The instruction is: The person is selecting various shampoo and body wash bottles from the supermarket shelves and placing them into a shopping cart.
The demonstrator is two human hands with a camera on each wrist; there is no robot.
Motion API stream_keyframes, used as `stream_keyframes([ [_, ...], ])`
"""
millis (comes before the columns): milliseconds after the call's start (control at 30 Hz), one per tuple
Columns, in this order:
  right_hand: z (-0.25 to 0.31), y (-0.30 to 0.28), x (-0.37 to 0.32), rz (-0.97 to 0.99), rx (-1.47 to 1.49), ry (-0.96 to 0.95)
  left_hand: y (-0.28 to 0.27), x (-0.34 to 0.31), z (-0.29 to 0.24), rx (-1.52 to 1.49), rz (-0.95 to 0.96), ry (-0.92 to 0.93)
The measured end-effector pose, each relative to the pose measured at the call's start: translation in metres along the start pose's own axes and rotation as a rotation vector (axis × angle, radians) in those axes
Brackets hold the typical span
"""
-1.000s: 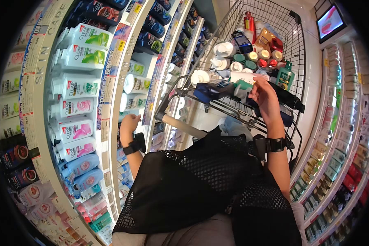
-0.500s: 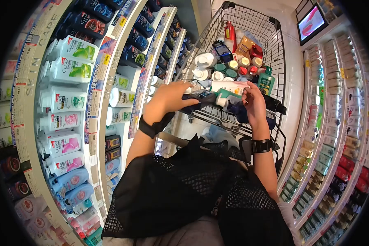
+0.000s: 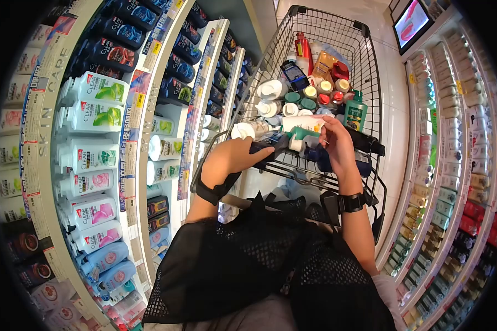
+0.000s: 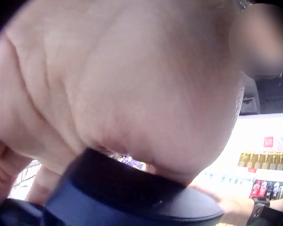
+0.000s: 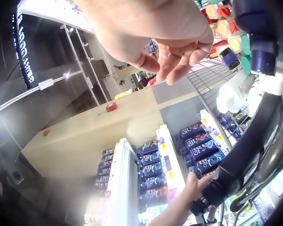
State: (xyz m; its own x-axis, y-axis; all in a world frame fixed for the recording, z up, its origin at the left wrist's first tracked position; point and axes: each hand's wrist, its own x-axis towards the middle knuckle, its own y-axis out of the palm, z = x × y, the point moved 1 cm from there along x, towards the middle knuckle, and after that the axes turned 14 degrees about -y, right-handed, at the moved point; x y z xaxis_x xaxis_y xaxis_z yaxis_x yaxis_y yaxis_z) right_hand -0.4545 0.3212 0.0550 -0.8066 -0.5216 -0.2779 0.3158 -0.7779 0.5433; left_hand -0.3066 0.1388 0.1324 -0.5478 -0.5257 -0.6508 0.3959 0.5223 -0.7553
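Observation:
A black wire shopping cart (image 3: 373, 71) full of bottles stands ahead. My left hand (image 3: 226, 160) grips a dark navy, tube-like bar (image 3: 269, 147) at the cart's near edge. In the left wrist view, the palm fills the frame above the bar's navy surface (image 4: 104, 207). My right hand (image 3: 338, 144), loosely curled, hovers over the load, its fingertips beside a white and pink bottle (image 3: 303, 122). The right wrist view shows nothing between its fingers (image 5: 177, 61). Right of it stands a green bottle (image 3: 355, 112); a navy bottle (image 3: 356, 164) lies below.
White CLEAR pump bottles (image 3: 102, 116) and dark bottles (image 3: 116, 55) line the left shelves. Shelves of small packs (image 3: 453, 138) run along the right. A lit screen (image 3: 413, 21) hangs at the far right. Capped bottles (image 3: 326, 87) crowd the cart.
My left hand has come from beside the left shelf to the cart's near edge and now grips the bar. The right hand stays over the load. The view has shifted.

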Motion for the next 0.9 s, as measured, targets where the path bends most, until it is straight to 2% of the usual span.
stream_keyframes([
  [33,-0.001,-0.001,0.001,0.020,-0.007,0.007,0.000,-0.003,-0.002,-0.001,-0.002,-0.001],
  [100,-0.002,0.000,0.001,0.040,-0.014,0.017,0.002,-0.008,-0.006,-0.152,0.021,0.160],
  [133,-0.002,0.001,0.000,0.024,-0.025,0.019,0.004,-0.005,-0.005,-0.129,0.021,0.193],
  [267,-0.001,0.005,-0.002,0.007,-0.048,0.037,-0.012,0.019,0.007,-0.042,0.064,0.213],
  [300,-0.002,0.004,-0.002,0.010,-0.047,0.037,-0.016,0.032,0.009,0.013,-0.012,0.166],
  [367,-0.007,0.002,0.000,0.053,-0.025,0.034,0.000,0.072,0.028,0.086,-0.363,0.229],
  [400,-0.006,0.003,-0.002,0.057,-0.024,0.033,0.004,0.085,0.031,0.086,-0.366,0.226],
  [467,-0.005,0.006,-0.004,0.052,-0.034,0.043,0.012,0.105,0.034,0.487,-0.024,0.028],
  [633,-0.007,0.005,-0.006,0.048,-0.035,0.040,0.029,0.115,0.043,0.423,-0.003,-0.017],
  [700,-0.007,0.003,-0.005,0.056,-0.033,0.038,0.032,0.115,0.046,0.256,-0.146,0.056],
  [733,-0.007,0.003,-0.003,0.067,-0.026,0.029,0.030,0.115,0.046,0.263,-0.150,0.056],
  [800,-0.007,0.001,-0.005,0.073,-0.022,0.031,0.026,0.109,0.048,0.026,-0.215,-0.138],
  [833,-0.006,0.002,-0.003,0.078,-0.024,0.024,0.021,0.106,0.046,0.030,-0.223,-0.137],
  [900,-0.006,0.002,-0.004,0.078,-0.028,0.027,0.022,0.099,0.043,-0.187,0.084,-0.282],
])
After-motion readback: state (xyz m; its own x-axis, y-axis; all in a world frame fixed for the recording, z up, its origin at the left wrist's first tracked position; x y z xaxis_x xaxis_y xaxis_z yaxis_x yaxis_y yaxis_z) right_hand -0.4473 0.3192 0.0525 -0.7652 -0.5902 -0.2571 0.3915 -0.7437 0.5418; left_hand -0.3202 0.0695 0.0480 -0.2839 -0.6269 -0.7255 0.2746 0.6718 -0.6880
